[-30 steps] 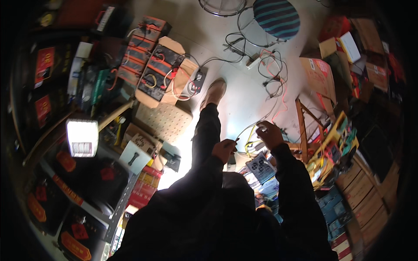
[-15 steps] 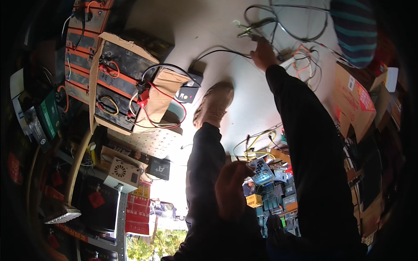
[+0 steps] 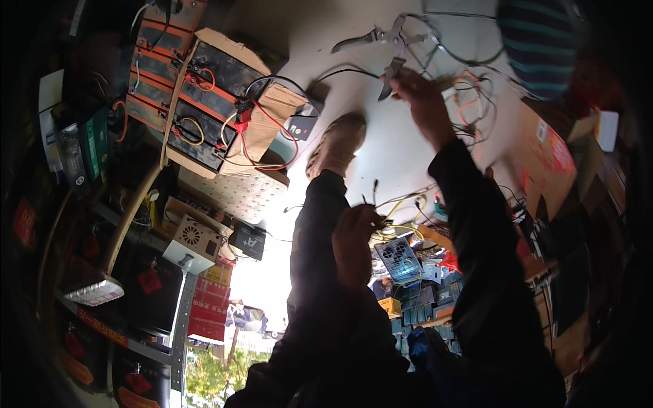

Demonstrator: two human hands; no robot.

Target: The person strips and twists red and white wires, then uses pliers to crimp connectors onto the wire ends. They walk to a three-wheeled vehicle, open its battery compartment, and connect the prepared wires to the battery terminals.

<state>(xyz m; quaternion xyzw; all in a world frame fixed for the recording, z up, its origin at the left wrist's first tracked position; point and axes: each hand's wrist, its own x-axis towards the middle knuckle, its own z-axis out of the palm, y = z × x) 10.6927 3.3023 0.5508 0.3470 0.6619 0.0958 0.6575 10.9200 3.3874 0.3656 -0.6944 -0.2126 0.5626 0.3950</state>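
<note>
Along the left edge, a stack of dark batteries [image 3: 197, 102] is sitting in opened cardboard, with red, yellow and black leads looping across the tops. A black cable is running from them to a small black adapter box [image 3: 300, 126] lying on the pale floor just to their right. Below the batteries, a white perforated board [image 3: 238, 194] is resting against a shelf, and a white vented box [image 3: 192, 239] is sitting under it.

Near the middle, the person's shoe [image 3: 335, 145] is resting on the floor, the dark trouser leg stretching down toward the lower edge. The left hand [image 3: 355, 246] is being held in front of the knee, its fingers closed on a bundle of thin wires [image 3: 391, 204], yellow and dark ones, whose bare ends are sticking up above the knuckles.

Further right, the right hand [image 3: 423, 102] is reaching far out, well apart from the left, and is touching the lower handle of a pair of metal pliers [image 3: 388, 47] lying on the floor with handles spread. Whether the fingers are actually gripping it, the picture is not showing clearly. Loose cables [image 3: 469, 95] are tangling just beside that hand, and a cardboard box [image 3: 544, 160] is standing at the right.
</note>
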